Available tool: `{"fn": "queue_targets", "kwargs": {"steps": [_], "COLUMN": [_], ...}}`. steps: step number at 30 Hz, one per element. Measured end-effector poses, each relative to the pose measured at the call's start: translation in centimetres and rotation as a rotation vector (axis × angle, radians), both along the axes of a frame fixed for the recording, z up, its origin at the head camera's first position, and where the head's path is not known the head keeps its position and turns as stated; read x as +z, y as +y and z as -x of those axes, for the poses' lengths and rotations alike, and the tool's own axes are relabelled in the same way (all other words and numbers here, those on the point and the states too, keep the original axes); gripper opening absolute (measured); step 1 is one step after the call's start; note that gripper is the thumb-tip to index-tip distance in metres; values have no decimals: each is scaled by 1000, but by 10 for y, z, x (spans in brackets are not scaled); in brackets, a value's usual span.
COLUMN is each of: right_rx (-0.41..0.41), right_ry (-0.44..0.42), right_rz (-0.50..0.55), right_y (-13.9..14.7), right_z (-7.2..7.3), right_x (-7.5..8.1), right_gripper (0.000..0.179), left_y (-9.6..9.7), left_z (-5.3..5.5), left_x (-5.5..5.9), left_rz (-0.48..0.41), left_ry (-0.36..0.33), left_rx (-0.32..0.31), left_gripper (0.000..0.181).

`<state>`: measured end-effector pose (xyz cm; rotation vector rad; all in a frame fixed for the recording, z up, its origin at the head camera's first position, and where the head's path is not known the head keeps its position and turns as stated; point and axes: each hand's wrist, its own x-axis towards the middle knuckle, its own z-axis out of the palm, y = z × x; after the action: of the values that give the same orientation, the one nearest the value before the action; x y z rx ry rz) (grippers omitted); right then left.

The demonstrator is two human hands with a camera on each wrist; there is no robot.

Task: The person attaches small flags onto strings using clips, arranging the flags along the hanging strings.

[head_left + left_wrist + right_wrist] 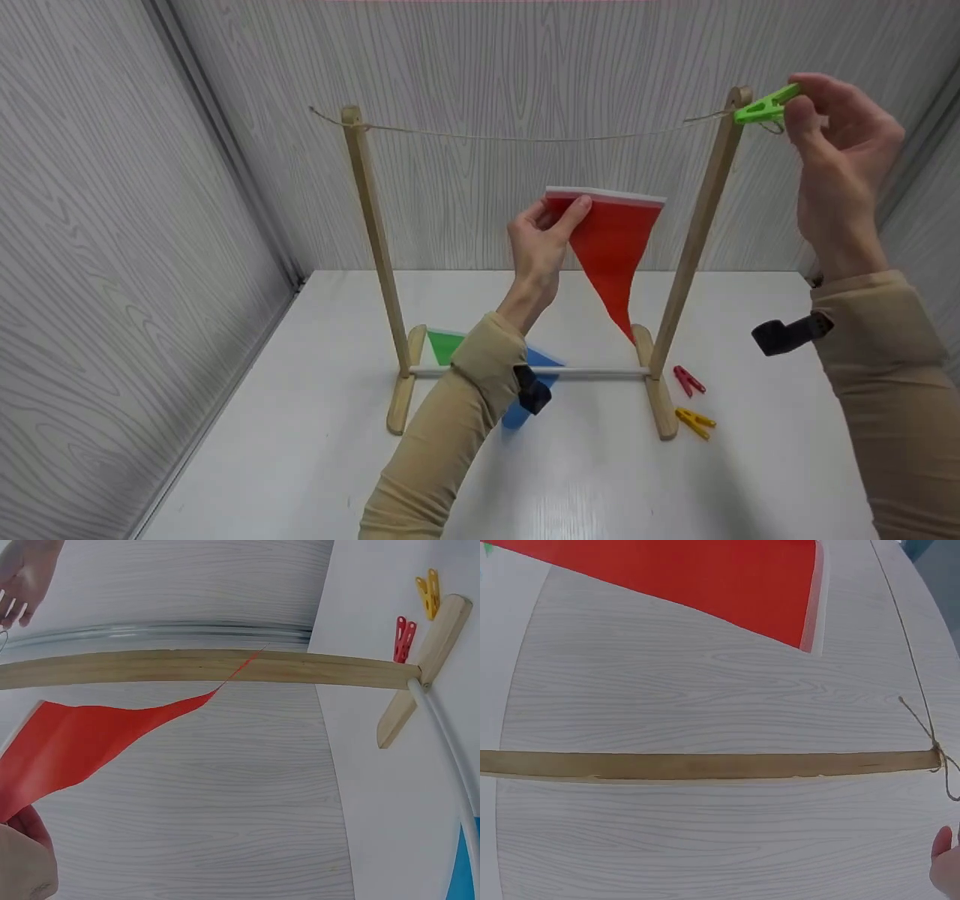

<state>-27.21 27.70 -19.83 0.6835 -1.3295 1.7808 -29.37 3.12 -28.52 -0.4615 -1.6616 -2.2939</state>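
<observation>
My left hand (540, 244) pinches a red triangular pennant (611, 240) by its white-edged top, near the left corner, thumb in front. The pennant hangs point down, below a thin string (540, 139) tied between two wooden posts. At the upper right, my right hand (847, 157) holds a green clothespin (750, 114) between thumb and fingers. Its tip overlaps the top of the right post (697, 225) in the head view; whether they touch I cannot tell. The right wrist view shows the knot and loose string end (936, 746) near my fingertips, with the clothespin out of sight.
The left post (375, 240) and a white crossbar (600, 372) complete the stand. A green pennant (444, 346) and a blue pennant (517, 415) lie partly behind my left forearm. A red clothespin (688, 381) and a yellow clothespin (694, 420) lie right of the stand's foot.
</observation>
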Motion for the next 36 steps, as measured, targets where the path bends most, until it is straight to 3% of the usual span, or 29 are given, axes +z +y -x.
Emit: {"fn": "queue_targets", "kwargs": {"steps": [4, 7, 10, 18, 23, 36], "right_rx": [87, 110, 61, -191, -247, -318], "right_ry": [-27, -85, -148, -272, -298, -316], "right_rz": [-95, -176, -255, -507, -584, -650], "right_y": [0, 0, -2, -5, -3, -8], "right_z": [5, 9, 13, 19, 20, 22], "right_x": [12, 21, 28, 40, 40, 46], "right_gripper": [24, 23, 25, 23, 23, 17], "left_y": [7, 13, 20, 34, 39, 46], "left_z": [3, 5, 6, 9, 9, 7], "left_x": [9, 16, 22, 35, 40, 50], "left_rz": [-56, -64, -59, -71, -68, -80], "left_ry": [-24, -31, -34, -33, -45, -15], "left_rx": [-13, -16, -15, -3, 13, 21], "left_gripper": [27, 28, 27, 27, 28, 28]}}
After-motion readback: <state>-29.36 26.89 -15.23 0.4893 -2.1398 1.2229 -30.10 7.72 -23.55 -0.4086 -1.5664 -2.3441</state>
